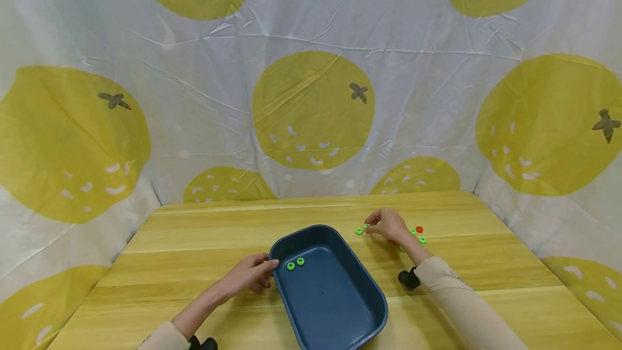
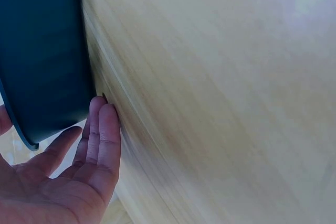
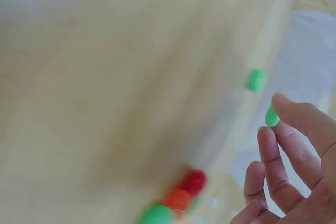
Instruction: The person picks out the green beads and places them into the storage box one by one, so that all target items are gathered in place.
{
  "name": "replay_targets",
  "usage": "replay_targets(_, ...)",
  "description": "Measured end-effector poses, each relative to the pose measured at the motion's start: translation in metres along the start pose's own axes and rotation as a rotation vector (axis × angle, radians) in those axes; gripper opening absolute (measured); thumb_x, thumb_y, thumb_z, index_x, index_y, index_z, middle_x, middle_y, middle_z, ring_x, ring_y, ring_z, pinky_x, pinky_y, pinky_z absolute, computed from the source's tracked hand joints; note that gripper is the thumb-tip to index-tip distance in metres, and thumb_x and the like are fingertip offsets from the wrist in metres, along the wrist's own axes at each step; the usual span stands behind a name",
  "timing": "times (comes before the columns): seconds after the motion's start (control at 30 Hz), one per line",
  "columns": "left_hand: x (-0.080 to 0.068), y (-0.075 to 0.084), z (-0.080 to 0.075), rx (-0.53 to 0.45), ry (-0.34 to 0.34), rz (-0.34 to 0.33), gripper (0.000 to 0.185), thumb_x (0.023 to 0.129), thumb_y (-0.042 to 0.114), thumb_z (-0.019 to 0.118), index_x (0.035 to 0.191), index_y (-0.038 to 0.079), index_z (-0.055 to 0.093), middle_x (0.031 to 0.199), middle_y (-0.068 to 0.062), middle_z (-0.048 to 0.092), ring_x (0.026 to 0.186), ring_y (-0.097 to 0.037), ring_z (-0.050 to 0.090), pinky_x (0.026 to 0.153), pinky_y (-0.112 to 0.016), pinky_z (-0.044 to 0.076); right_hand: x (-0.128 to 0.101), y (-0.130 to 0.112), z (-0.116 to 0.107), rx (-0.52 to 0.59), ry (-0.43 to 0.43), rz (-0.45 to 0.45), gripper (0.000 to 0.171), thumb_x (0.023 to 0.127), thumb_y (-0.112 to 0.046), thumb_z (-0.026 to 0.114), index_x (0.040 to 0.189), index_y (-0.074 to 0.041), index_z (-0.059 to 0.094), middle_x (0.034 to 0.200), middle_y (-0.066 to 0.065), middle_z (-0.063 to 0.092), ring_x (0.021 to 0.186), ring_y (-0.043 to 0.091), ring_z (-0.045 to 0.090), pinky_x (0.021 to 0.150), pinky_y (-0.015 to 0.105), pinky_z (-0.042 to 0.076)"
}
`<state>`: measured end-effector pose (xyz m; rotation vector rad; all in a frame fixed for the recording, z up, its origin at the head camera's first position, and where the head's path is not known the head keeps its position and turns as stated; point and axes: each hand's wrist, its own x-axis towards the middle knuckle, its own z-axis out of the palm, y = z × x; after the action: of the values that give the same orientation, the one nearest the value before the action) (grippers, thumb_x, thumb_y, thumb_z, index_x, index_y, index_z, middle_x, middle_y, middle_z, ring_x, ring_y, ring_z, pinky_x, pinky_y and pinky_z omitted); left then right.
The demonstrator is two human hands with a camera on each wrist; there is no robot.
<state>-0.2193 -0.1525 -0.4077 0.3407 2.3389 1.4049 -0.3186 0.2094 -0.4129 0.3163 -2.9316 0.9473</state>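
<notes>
My right hand point(image 1: 389, 224) pinches a small green ring point(image 3: 271, 117) between thumb and forefinger, above the far right part of the table. Just left of those fingertips, another green ring point(image 1: 359, 231) lies on the wood. My left hand point(image 1: 252, 273) holds the dark blue plastic basin point(image 1: 330, 301) by its left rim, thumb over the edge and fingers along the outer wall. Inside the basin, near that thumb, sit two green rings, one point(image 1: 290, 266) close beside the other point(image 1: 301, 261).
Under and behind my right wrist lie several more rings, among them an orange one point(image 1: 419, 229) and a green one point(image 1: 423, 240). A curtain point(image 1: 311, 112) with yellow fruit prints hangs round the wooden table point(image 1: 194, 236).
</notes>
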Motion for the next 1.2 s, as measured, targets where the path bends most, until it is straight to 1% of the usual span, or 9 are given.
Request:
replay_targets(0.1,0.000,0.000,0.000,0.000,-0.001,0.001,0.045,0.097,0.037,0.045,0.114,-0.004,0.054,0.097,-0.009,0.062,0.077,-0.018,0.061,0.066,-0.036,0.054,0.003,-0.009,-0.009,0.030,0.006,-0.042,0.016,0.079,-0.015,0.074,0.092,-0.006,0.072,0.085,0.008,0.070,0.073,0.016,0.062,0.063,0.028,0.047)
replay_targets(0.17,0.000,0.000,0.000,0.003,-0.001,0.001,0.044,0.097,0.037,0.045,0.113,-0.003,0.055,0.096,-0.009,0.062,0.077,-0.018,0.061,0.066,-0.035,0.054,0.005,-0.020,-0.016,0.048,0.007,-0.065,0.017,0.080,-0.016,0.073,0.093,-0.006,0.072,0.087,0.009,0.070,0.072,0.016,0.062,0.061,0.027,0.047)
replay_targets(0.33,-0.001,-0.001,0.000,0.003,-0.001,0.001,0.043,0.098,0.036,0.045,0.112,-0.004,0.054,0.096,-0.010,0.061,0.077,-0.018,0.060,0.067,-0.035,0.054,0.008,-0.056,-0.026,0.074,0.006,-0.143,0.020,0.081,-0.019,0.073,0.096,-0.006,0.072,0.088,0.011,0.071,0.068,0.017,0.061,0.058,0.026,0.046)
replay_targets(0.43,-0.001,-0.002,0.000,0.003,-0.005,0.004,0.042,0.098,0.035,0.044,0.110,-0.004,0.054,0.096,-0.012,0.060,0.077,-0.019,0.060,0.067,-0.036,0.054,0.009,-0.079,-0.024,0.078,0.003,-0.199,0.021,0.080,-0.020,0.074,0.097,-0.007,0.073,0.088,0.011,0.071,0.069,0.016,0.060,0.059,0.025,0.046)
replay_targets(0.63,-0.001,-0.002,0.001,0.001,-0.005,0.000,0.042,0.098,0.036,0.044,0.111,-0.003,0.054,0.097,-0.013,0.060,0.077,-0.018,0.060,0.067,-0.036,0.053,0.005,-0.120,-0.006,0.069,-0.039,-0.315,0.018,0.079,-0.022,0.075,0.094,-0.010,0.074,0.089,0.006,0.073,0.075,0.016,0.061,0.064,0.023,0.047)
replay_targets(0.8,0.000,0.000,0.001,0.004,-0.004,-0.002,0.044,0.098,0.037,0.044,0.112,-0.003,0.055,0.096,-0.009,0.060,0.077,-0.018,0.060,0.067,-0.035,0.053,-0.001,-0.141,0.015,-0.011,-0.098,-0.400,0.015,0.078,-0.021,0.076,0.089,-0.012,0.075,0.084,0.003,0.073,0.078,0.015,0.064,0.067,0.022,0.049)
replay_targets(0.87,0.001,0.000,0.001,0.008,-0.002,0.001,0.044,0.098,0.037,0.044,0.113,-0.003,0.055,0.095,-0.008,0.060,0.077,-0.018,0.061,0.067,-0.035,0.054,-0.003,-0.146,0.024,-0.056,-0.127,-0.406,0.014,0.077,-0.021,0.076,0.088,-0.012,0.075,0.083,0.001,0.072,0.077,0.013,0.064,0.067,0.021,0.048)
replay_targets(1.0,0.001,0.000,0.001,0.014,-0.001,0.002,0.044,0.098,0.037,0.044,0.113,-0.003,0.055,0.096,-0.009,0.062,0.078,-0.018,0.062,0.067,-0.035,0.054,-0.008,-0.149,0.041,-0.152,-0.171,-0.414,0.014,0.075,-0.018,0.078,0.087,-0.012,0.074,0.079,0.001,0.071,0.070,0.009,0.061,0.061,0.019,0.047)
replay_targets(1.2,0.000,0.000,0.000,0.013,0.000,0.000,0.045,0.097,0.037,0.045,0.113,-0.004,0.055,0.096,-0.009,0.063,0.078,-0.018,0.062,0.067,-0.035,0.054,-0.015,-0.145,0.058,-0.260,-0.241,-0.362,0.010,0.074,-0.017,0.080,0.081,-0.012,0.074,0.077,-0.001,0.069,0.063,0.006,0.056,0.055,0.018,0.044)
